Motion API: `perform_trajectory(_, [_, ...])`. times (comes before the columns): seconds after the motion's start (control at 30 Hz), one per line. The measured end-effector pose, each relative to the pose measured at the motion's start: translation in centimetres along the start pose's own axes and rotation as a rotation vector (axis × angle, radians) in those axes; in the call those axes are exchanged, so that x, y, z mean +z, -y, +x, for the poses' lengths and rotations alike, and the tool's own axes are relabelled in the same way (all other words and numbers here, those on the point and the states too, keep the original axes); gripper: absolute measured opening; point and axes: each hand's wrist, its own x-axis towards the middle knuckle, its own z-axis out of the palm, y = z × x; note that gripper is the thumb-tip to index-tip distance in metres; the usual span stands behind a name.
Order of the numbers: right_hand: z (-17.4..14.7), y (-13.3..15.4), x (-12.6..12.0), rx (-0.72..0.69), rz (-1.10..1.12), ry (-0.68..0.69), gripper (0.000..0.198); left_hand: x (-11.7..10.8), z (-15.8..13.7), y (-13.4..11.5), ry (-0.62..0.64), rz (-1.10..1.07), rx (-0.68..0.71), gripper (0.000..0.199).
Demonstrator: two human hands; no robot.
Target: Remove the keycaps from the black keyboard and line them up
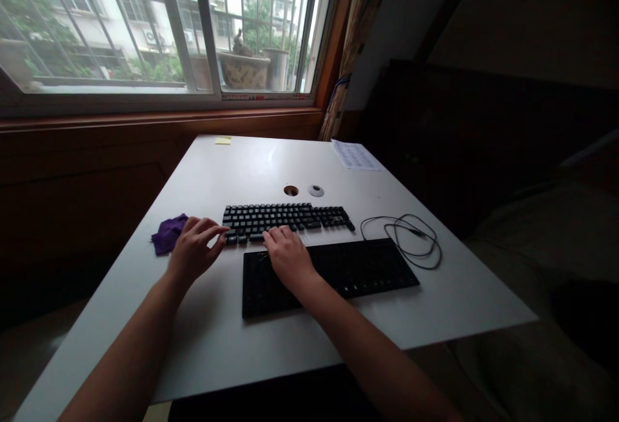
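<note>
In the head view, loose black keycaps (271, 215) are lying in keyboard-like rows across the middle of a white table (251, 170). A black keyboard body (360, 267) is lying on the near side of them, a few small pale spots showing toward its right end.

The left hand (193, 244) is hovering at the left end of the rows, its thumb and index finger standing a narrow gap apart; whether they are gripping a keycap, I cannot tell. A purple cloth (168, 233) is lying just beside it.

The right hand (289, 255) is lying over the body's upper left part, palm down, fingers close together and tips pointing at the lowest row; I cannot tell whether they are holding anything.

A thin cable (438, 248) is looping to the right. Beyond the keycaps, 1 round hole (291, 191) and 1 round cover (316, 190) are sitting side by side. Printed paper (358, 156) and a yellow note (223, 140) are lying near the 2 far corners.
</note>
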Motion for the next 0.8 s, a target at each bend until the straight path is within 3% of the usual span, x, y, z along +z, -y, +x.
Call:
perform_trajectory(0.13, [-0.2, 0.3, 0.1, -0.038, -0.01, 0.004, 0.034, 0.2, -0.1, 0.4, 0.036, -0.006, 0.042, 0.021])
perform_trajectory(0.8, [0.1, 1.5, 0.8, 0.072, -0.045, 0.044, 0.036, 0.3, 0.0, 0.1, 0.044, 0.001, 0.029, 0.023])
